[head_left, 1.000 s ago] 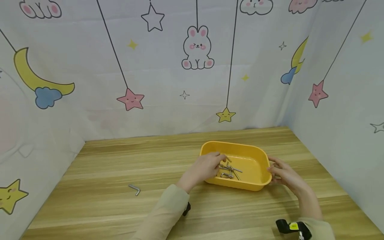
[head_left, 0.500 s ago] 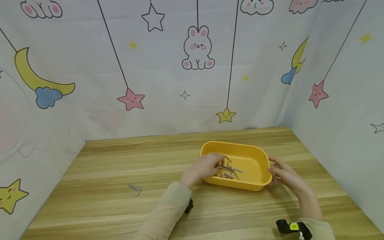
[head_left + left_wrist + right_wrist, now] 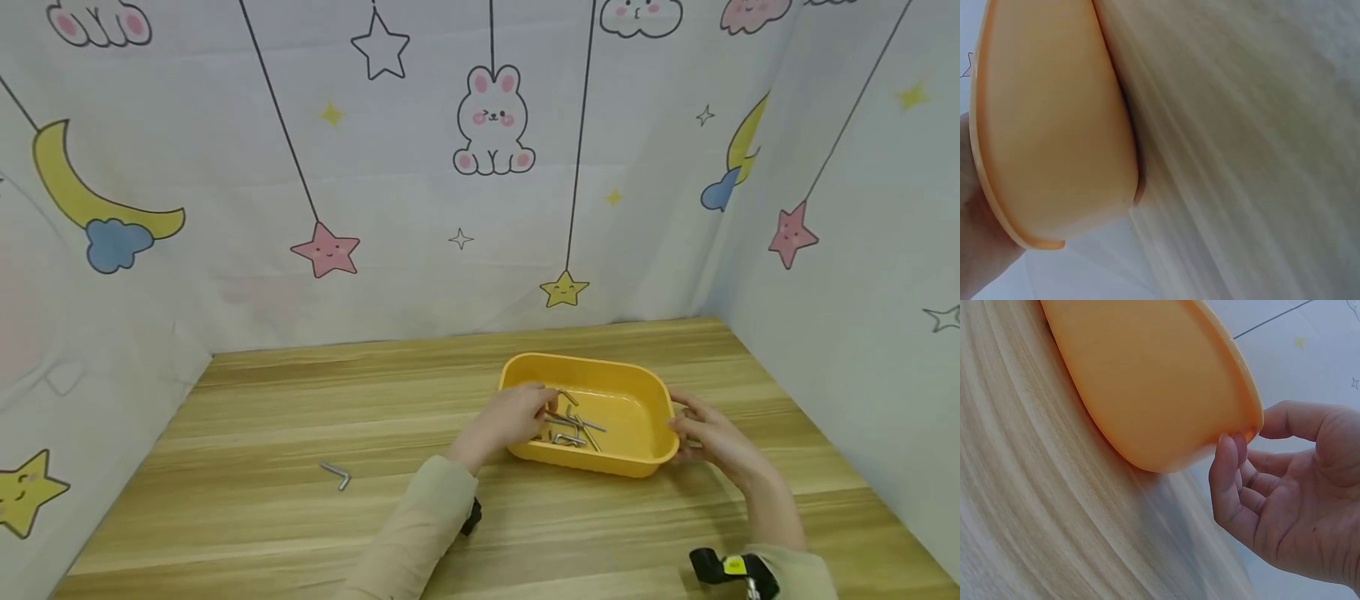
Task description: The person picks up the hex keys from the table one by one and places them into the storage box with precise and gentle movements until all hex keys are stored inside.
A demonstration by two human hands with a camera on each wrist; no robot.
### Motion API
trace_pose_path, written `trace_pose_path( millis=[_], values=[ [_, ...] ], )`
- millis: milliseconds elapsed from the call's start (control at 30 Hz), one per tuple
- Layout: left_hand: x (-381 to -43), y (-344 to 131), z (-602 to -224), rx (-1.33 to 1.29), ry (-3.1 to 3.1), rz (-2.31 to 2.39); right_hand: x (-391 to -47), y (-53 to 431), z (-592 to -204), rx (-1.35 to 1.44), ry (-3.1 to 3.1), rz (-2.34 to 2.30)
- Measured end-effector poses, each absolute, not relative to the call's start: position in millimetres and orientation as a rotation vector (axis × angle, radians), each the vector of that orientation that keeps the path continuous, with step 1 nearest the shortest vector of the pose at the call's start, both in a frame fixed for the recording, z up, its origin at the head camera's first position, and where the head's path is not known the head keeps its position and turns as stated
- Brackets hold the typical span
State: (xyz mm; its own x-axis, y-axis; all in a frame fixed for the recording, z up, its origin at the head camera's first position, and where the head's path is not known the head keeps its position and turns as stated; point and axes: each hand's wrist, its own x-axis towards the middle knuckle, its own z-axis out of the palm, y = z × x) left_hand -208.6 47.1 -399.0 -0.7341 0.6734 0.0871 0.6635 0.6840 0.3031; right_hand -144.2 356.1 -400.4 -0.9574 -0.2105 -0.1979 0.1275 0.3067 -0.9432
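Observation:
A yellow plastic tray (image 3: 630,462) sits on the table, with several L-shaped hex keys (image 3: 588,433) lying in its left half. My left hand (image 3: 513,414) reaches over the tray's left side, fingers bent down among the keys. Its fingertips are hidden, so whether they pinch a key cannot be seen. In the left wrist view, only part of that hand (image 3: 982,237) shows beyond the tray's rim. My right hand (image 3: 712,437) holds the tray's right end. The right wrist view shows its thumb and fingers (image 3: 1225,481) pinching the rim.
One silver hex key (image 3: 336,475) lies alone on the wood-grain table (image 3: 247,417), left of the tray. White cloth walls (image 3: 405,183) with cartoon prints enclose the back and both sides.
My left hand has lowered slightly within the tray, and keys near its fingertips have shifted a little. The right hand and the tray stay in place.

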Motion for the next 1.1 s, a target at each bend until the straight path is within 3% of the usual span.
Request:
trace_pose_path(
  millis=[1100],
  values=[
    [-160, 20, -385, 1.32, 3.202, 0.453, -144, 357, -401, -0.098, 2.293, -1.685]
  ],
)
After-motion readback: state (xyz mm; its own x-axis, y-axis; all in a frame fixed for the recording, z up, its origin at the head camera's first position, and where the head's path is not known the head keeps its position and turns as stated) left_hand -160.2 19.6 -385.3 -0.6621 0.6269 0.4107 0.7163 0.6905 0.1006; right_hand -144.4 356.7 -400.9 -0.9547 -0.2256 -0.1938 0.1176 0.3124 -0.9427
